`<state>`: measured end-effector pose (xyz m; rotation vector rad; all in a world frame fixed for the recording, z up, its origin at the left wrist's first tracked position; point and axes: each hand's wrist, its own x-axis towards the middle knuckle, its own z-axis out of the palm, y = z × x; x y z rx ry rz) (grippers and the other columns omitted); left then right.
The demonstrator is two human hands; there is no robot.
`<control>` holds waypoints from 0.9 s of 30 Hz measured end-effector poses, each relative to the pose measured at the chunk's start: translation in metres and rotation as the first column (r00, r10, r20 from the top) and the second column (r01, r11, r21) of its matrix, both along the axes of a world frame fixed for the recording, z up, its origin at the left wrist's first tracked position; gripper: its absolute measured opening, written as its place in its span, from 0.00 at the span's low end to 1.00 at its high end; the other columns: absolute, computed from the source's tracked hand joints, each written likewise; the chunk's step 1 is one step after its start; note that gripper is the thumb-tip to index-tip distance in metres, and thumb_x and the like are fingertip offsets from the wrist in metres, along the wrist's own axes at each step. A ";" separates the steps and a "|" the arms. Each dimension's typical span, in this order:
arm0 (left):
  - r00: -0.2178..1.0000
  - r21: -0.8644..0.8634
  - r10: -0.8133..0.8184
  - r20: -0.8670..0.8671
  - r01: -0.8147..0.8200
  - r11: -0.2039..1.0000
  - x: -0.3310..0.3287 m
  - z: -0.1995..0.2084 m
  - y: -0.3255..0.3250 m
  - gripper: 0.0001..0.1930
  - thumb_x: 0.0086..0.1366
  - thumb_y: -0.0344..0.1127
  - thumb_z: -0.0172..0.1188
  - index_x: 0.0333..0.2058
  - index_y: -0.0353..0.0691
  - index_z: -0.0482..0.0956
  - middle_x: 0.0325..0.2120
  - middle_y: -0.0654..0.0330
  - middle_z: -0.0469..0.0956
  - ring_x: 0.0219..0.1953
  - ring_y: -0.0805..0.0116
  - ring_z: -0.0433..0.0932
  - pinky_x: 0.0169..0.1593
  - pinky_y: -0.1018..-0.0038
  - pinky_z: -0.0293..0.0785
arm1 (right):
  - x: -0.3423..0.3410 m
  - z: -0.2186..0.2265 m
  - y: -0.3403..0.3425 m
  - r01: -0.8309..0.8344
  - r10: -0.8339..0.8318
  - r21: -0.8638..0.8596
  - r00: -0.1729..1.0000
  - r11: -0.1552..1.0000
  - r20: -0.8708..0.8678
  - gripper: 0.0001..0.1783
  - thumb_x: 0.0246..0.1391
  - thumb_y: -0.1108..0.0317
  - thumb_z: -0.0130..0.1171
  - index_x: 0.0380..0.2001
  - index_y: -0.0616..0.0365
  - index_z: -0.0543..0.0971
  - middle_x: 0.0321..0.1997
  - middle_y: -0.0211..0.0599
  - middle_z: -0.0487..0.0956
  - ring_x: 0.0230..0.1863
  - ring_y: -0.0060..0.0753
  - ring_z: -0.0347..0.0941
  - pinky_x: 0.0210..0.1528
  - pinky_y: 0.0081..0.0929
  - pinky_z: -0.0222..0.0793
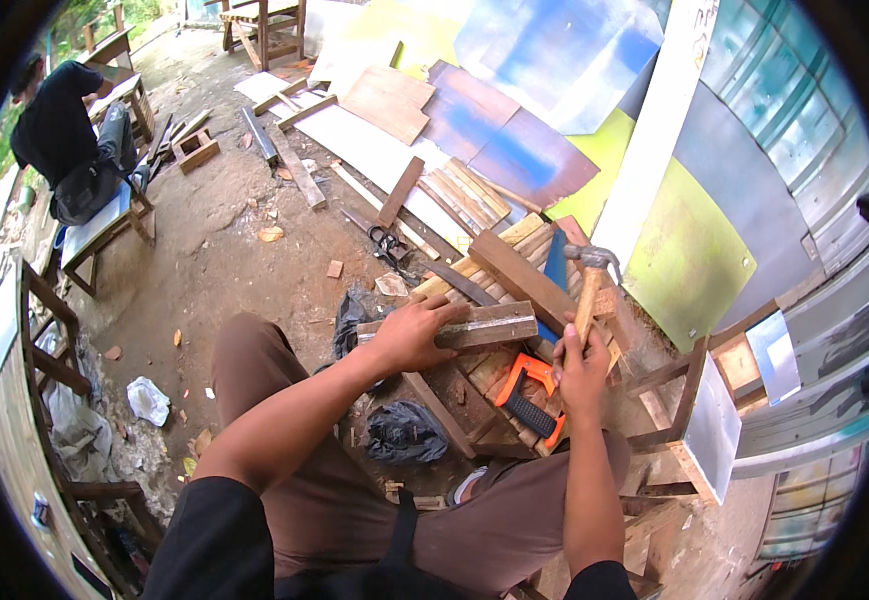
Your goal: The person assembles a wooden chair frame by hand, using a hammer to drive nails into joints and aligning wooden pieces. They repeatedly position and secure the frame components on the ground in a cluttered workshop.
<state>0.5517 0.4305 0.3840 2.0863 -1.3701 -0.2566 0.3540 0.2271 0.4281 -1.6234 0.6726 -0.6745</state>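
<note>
My left hand (pixel 416 333) grips a short length of wood (pixel 494 326) from above, its fingers over the top edge. A pale line runs along the wood's face. In my right hand (pixel 582 368) is a claw hammer (pixel 587 296), held by its wooden handle with the metal head up, to the right of the wood. Just below the wood lies a handsaw (pixel 534 408) with an orange and black handle. A thicker wooden beam (pixel 522 274) rests beyond the wood, beside a blue strip (pixel 555 262).
Light wooden slats (pixel 464 192) and large painted sheets (pixel 554 60) lie ahead. A black plastic bag (pixel 406 432) sits between my legs. Black-handled scissors (pixel 386 243) are on the dirt ground. At far left a person (pixel 64 130) sits on a bench. A wooden frame (pixel 699 430) stands at right.
</note>
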 end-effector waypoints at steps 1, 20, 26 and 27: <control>0.999 0.017 0.019 -0.043 -0.018 1.000 0.003 -0.002 0.000 0.37 0.53 0.49 0.76 0.61 0.46 0.74 0.54 0.49 0.77 0.55 0.45 0.77 0.58 0.55 0.76 | -0.001 0.000 0.003 -0.037 0.037 0.018 0.999 0.999 -0.035 0.18 0.75 0.62 0.49 0.58 0.63 0.74 0.25 0.28 0.72 0.14 0.13 0.60 0.14 0.16 0.56; 0.994 -0.032 0.108 0.016 -0.107 0.994 0.001 -0.010 0.007 0.34 0.52 0.54 0.75 0.58 0.53 0.78 0.46 0.55 0.80 0.50 0.49 0.81 0.50 0.55 0.79 | -0.039 -0.004 0.107 -0.292 0.189 -0.236 0.906 0.927 -0.380 0.33 0.70 0.70 0.49 0.75 0.61 0.59 0.31 0.44 0.80 0.29 0.28 0.75 0.37 0.28 0.75; 0.996 0.161 0.020 0.086 -0.034 0.986 0.011 -0.003 0.017 0.47 0.51 0.52 0.76 0.70 0.64 0.65 0.47 0.49 0.78 0.48 0.47 0.83 0.48 0.54 0.80 | -0.032 -0.026 0.119 -0.198 0.155 -0.193 0.964 0.961 -0.217 0.31 0.71 0.68 0.47 0.75 0.61 0.60 0.28 0.34 0.78 0.24 0.22 0.69 0.30 0.22 0.69; 1.000 0.229 0.001 0.021 -0.005 0.973 0.015 -0.001 0.018 0.49 0.51 0.51 0.76 0.71 0.66 0.62 0.48 0.48 0.78 0.47 0.47 0.83 0.47 0.53 0.81 | -0.033 -0.028 0.119 -0.159 0.127 -0.168 0.974 0.973 -0.187 0.31 0.71 0.68 0.47 0.75 0.61 0.61 0.29 0.33 0.77 0.23 0.19 0.68 0.28 0.20 0.67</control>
